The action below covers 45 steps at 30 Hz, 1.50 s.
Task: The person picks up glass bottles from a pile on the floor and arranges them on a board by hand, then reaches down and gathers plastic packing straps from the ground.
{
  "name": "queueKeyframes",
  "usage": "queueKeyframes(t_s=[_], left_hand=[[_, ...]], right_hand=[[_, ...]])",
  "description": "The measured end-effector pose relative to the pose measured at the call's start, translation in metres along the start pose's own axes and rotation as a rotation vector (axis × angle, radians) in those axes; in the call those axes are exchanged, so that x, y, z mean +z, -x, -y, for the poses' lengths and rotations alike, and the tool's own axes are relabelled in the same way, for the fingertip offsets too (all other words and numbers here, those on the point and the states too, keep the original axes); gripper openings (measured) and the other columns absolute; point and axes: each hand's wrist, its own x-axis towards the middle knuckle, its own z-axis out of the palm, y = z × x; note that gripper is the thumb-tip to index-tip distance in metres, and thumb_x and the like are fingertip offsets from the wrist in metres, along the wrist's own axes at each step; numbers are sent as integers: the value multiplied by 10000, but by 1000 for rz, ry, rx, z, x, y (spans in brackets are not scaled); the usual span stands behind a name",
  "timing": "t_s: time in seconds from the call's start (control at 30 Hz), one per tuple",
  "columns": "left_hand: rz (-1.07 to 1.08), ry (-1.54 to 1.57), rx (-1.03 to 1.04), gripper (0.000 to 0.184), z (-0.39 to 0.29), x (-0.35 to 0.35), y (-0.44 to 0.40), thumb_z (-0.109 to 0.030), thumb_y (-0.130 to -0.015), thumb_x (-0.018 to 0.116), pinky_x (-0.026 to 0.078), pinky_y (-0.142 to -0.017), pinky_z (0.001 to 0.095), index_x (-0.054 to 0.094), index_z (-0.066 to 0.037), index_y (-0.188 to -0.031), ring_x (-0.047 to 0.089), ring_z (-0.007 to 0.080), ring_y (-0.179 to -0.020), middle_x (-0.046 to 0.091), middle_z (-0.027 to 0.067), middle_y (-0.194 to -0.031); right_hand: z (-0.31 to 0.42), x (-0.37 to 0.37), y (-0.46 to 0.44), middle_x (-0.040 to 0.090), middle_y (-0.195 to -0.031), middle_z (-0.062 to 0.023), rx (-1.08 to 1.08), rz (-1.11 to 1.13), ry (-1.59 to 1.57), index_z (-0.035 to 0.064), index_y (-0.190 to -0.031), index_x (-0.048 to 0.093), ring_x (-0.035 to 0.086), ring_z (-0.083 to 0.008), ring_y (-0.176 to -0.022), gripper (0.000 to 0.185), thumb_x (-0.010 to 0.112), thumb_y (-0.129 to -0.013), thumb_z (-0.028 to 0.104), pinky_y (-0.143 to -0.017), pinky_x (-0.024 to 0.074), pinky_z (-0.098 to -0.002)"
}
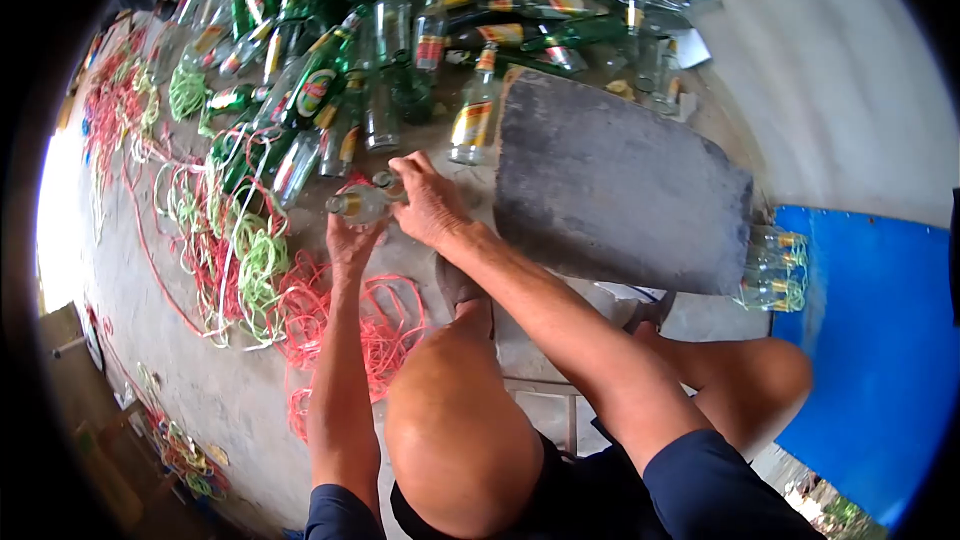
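Observation:
Two clear glass bottles (362,204) stand close together between my hands, their necks pointing up toward the camera. My left hand (352,242) is wrapped round the nearer bottle from below. Around the second bottle, at its neck, the fingers of my right hand (425,200) are closed. Just beyond my right hand a clear bottle with a yellow and red label (473,110) stands upright on the floor. Tangled red string (375,330) lies beside my left forearm, and green string (262,265) lies further left.
Many green and clear bottles (315,85) lie heaped at the top. A dark grey board (620,185) is right of my hands. Tied bottles (772,270) sit beside a blue panel (870,340). My bent knees are in the lower middle.

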Motion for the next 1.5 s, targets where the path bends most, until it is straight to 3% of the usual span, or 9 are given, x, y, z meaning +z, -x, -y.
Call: queueKeyframes(t_s=[0.2, 0.33, 0.53, 0.63, 0.73, 0.87, 1.23, 1.4, 1.5], left_hand=[[-238, -464, 84, 555, -3, -10, 44, -93, -829, 857, 553, -955, 380, 583, -35, -1307, 650, 222, -1121, 657, 94, -1203], [119, -354, -143, 303, -18, 10, 91, -219, -960, 764, 584, -806, 361, 675, 47, -1076, 696, 210, -890, 718, 117, -1019], [392, 52, -405, 501, -145, 131, 79, -402, -1033, 683, 576, -848, 343, 651, 34, -1278, 664, 165, -960, 694, 104, -1093], [472, -42, -409, 480, -156, 169, 59, -410, -1025, 694, 572, -873, 353, 652, 1, -1270, 625, 144, -913, 634, 16, -1004], [519, -49, -523, 428, -146, 181, 43, -322, -1007, 737, 577, -766, 299, 664, -4, -1284, 691, 160, -862, 726, 46, -1019], [422, 371, -523, 312, -133, 203, 34, -202, -982, 763, 612, -744, 330, 691, -2, -1211, 728, 181, -857, 749, 57, -1015], [384, 444, -249, 272, -321, 206, -3, -171, -967, 716, 635, -887, 390, 704, 6, -1174, 768, 269, -985, 771, 135, -1119], [346, 837, -71, 394, -434, 227, 36, -177, -936, 748, 548, -1051, 496, 663, 2, -1276, 679, 308, -1200, 720, 146, -1273], [401, 1002, 14, 469, -471, 244, 80, -190, -913, 774, 509, -1092, 529, 643, -12, -1327, 639, 316, -1257, 681, 138, -1351]], right_hand=[[26, -84, 57, 631, -1205, -157, -29, -61, -3, 29, -1293, 630, 690, -352, -1038, 446, 750, -864, 62, -864, 579, -438], [-12, -220, 114, 714, -1053, -151, -43, -414, 236, 42, -1144, 728, 715, -310, -904, 251, 742, -899, 97, -829, 576, -393], [-168, -415, 237, 628, -1227, -273, 639, -864, 988, 9, -1242, 667, 568, -437, -1228, 492, 712, -939, 394, -1073, 451, -494], [-191, -416, 260, 584, -1347, -329, 1202, -781, 806, -17, -1352, 620, 500, -458, -1357, 730, 664, -936, 582, -1151, 400, -497], [-295, -410, 300, 540, -1431, -375, 1076, -733, 665, -50, -1414, 574, 482, -474, -1402, 867, 621, -932, 669, -1186, 379, -486], [-267, -419, 296, 607, -1390, -339, 1139, -710, 310, -72, -1370, 603, 589, -471, -1297, 952, 670, -864, 731, -1089, 470, -491], [-159, -511, 246, 718, -1016, -91, 534, -1134, -296, -59, -995, 727, 652, -193, -912, 448, 903, -824, 316, -840, 525, -406], [-83, -570, 220, 730, -1003, -61, 462, -1126, -503, -14, -1023, 741, 647, -141, -910, 379, 829, -905, 335, -844, 538, -348], [-46, -598, 224, 700, -1295, -120, 426, -1040, -542, -32, -1315, 653, 689, -232, -1118, 544, 796, -953, 348, -948, 573, -383]])
